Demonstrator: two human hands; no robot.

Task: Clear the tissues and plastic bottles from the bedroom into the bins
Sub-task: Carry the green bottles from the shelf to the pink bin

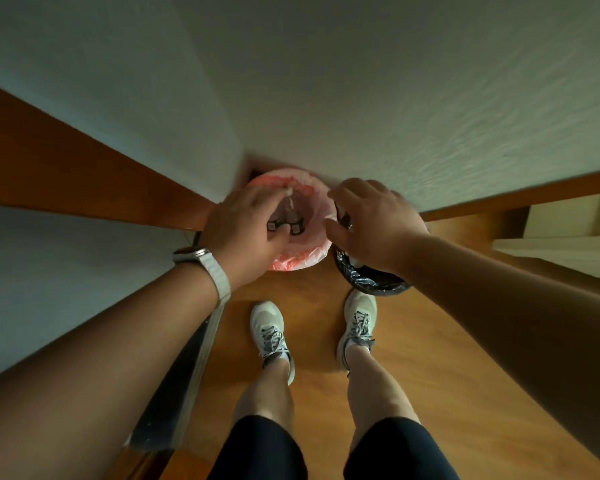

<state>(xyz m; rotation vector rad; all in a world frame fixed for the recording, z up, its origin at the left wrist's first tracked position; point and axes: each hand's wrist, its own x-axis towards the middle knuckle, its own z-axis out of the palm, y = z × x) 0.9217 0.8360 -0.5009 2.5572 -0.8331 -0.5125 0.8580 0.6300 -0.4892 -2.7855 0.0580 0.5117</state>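
Fingers [262,199] of the left hand [246,230], just left of frame centre in the head view, bend down over two clear plastic bottles [293,216], and the thumb presses against their dark banded ends. It looks like a grasp, though the palm side is hidden. The bottles hang inside the mouth of the pink-lined bin [314,192], which stands against the wall at the middle of the frame. They are not yet lying on its bottom, as far as can be seen.

The right hand [371,223], just right of centre, hovers over the black-lined bin [371,282]. Its fingers are spread and loosely bent, and nothing shows between thumb and forefinger. A pale scrap [355,261] inside that bin may be tissue, but it is too small to be sure.

Empty bottles like these should be very light, smooth and a little slippery, with thin walls that dent under a hard squeeze. The stiffer neck or cap end is the surer hold, especially with two in one hand. Dropped from here they would likely bounce, so lowering them into the liner seems wiser. Tissues are soft and weightless, and a loose pinch would do.

A watch [201,254] sits on the left wrist, and two pale shoes stand on the wooden floor [430,341] lower down the frame.
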